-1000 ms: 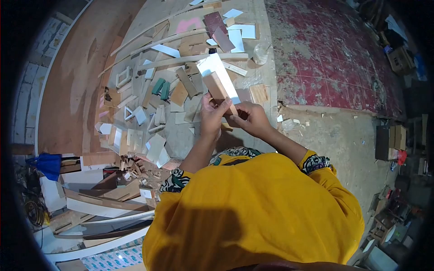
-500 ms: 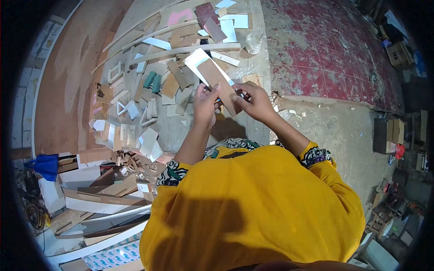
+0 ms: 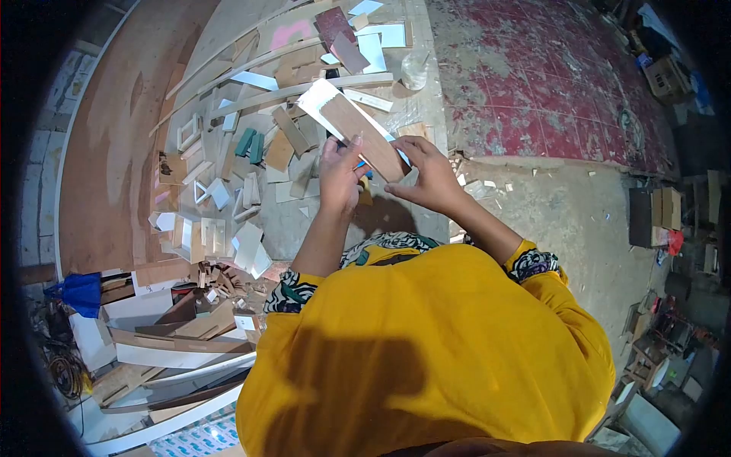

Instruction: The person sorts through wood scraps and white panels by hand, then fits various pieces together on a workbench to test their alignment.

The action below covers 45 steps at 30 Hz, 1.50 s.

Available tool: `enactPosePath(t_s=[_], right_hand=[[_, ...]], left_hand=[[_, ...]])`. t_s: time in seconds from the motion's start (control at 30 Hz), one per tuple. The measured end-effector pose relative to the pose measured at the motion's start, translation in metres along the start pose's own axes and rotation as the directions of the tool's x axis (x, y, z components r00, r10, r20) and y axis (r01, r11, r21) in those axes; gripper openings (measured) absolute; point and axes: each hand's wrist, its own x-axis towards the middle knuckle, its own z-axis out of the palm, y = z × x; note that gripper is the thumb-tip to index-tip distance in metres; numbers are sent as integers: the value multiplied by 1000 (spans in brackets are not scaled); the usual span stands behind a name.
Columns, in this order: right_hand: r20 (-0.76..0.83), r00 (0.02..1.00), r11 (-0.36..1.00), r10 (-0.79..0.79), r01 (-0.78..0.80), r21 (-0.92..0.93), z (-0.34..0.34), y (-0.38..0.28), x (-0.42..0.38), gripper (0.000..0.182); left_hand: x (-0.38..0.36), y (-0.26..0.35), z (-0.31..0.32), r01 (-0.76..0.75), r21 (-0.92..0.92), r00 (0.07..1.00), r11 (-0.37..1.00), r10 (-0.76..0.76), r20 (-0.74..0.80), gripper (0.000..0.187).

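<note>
Surface [image 3: 283,232] across the mid scene, littered with wood offcuts. Yellow top [image 3: 457,327] fills the near part. Right forearm [image 3: 487,221] slants in from near right, left forearm [image 3: 314,236] rises more steeply from near left. Between the hands, above the surface: white board [image 3: 311,100] with brown wood strip [image 3: 354,126] laid over it, both slanting from far left to near right. Left hand [image 3: 340,175] closed on the pair at the left edge, thumb up on the strip, fingers curled below. Right hand [image 3: 430,174] curved round the near end, thumb parted from fingers; cannot tell if it grips. Green blocks [image 3: 245,142] paired, left. Clear container [image 3: 414,70] far right. Thin blue item [image 3: 360,164] at left fingers, too small to identify.
</note>
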Motion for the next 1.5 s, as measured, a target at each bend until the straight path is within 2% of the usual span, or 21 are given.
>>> enactPosePath(t_s=[0.03,0.1,0.3,0.5,0.6,0.8,0.97,1.03,1.1,1.17,1.2,1.27,1.3,1.37,1.5], right_hand=[[0,1000,1000,1,-1,1,0,3,-1,67],[11,999,985,48,-49,167,-1,6,-3,65],[32,995,977,97,-101,188,-4,6,-6,65],[-50,998,978,27,-16,210,-2,7,-9,64],[-60,996,965,60,-42,260,-7,10,-8,61],[-34,996,965,85,-74,250,-25,21,-10,56],[-4,996,965,86,-83,248,-36,25,-15,56],[-15,995,960,94,-86,266,-39,26,-17,59],[-29,996,972,84,-76,223,-40,26,-19,59],[-42,996,981,76,-67,180,-42,25,-20,58],[-36,995,976,94,-86,198,-44,24,-19,57],[-28,993,971,114,-105,215,-46,25,-20,56],[-44,993,973,107,-96,208,-48,28,-19,54],[-59,993,976,99,-85,201,-51,32,-18,53],[-122,986,981,116,-94,172,-53,40,-15,49]], left_hand=[[0,2,0,1,1,1000,1000,-1,-1,36],[1,4,-1,10,-78,997,997,-4,74,33],[4,-4,-4,1,-122,993,992,14,119,29],[1,-4,0,-26,-79,994,997,34,102,27],[1,-2,1,-68,-66,994,996,73,83,27],[1,3,-5,-55,12,998,998,54,43,33],[5,-4,-14,-60,52,996,997,57,64,31],[2,-1,-13,-19,57,989,998,11,147,27],[-3,0,-12,-20,120,987,993,1,159,27],[-4,0,-12,-30,268,980,963,-24,196,28],[-4,-1,-10,-29,269,980,963,-26,200,28],[-5,-4,-7,-1,156,975,988,-34,221,31],[-4,-4,-8,-1,155,975,988,-34,222,31],[0,-3,-15,-40,213,946,976,-32,323,34],[-3,0,-14,-94,215,953,972,25,303,36]])
